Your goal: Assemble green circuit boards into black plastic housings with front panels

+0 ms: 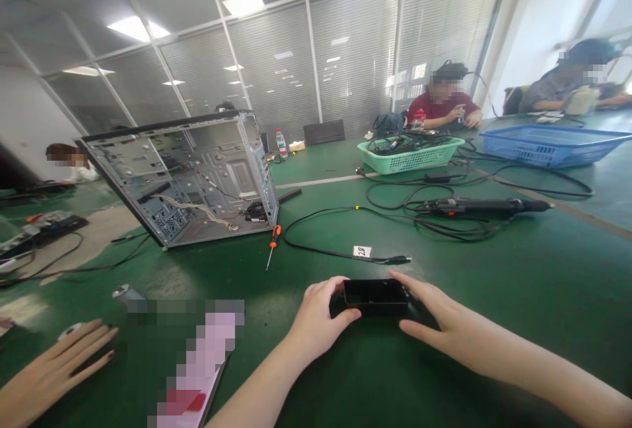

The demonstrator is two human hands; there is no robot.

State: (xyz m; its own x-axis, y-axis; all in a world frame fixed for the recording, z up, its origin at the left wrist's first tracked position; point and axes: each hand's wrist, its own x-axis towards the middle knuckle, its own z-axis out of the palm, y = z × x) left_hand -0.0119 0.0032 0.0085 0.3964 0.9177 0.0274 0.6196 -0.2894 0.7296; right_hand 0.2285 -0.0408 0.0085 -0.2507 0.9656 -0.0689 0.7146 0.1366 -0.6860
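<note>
A small black open-topped box rests on the green table in front of me. My left hand is closed around its left end, fingers behind and thumb at the front lower corner. Around the right end is my right hand, index finger and thumb spread apart. The index fingertip is at the far right corner and the thumb lies just off the near one. Whether that hand touches the box I cannot tell. Behind the box lies a black cable with a white paper label.
An opened computer case stands at left, an orange screwdriver beside it. A black electric screwdriver, green basket and blue basket are at right. Another person's hand lies at lower left, near a pink flat object.
</note>
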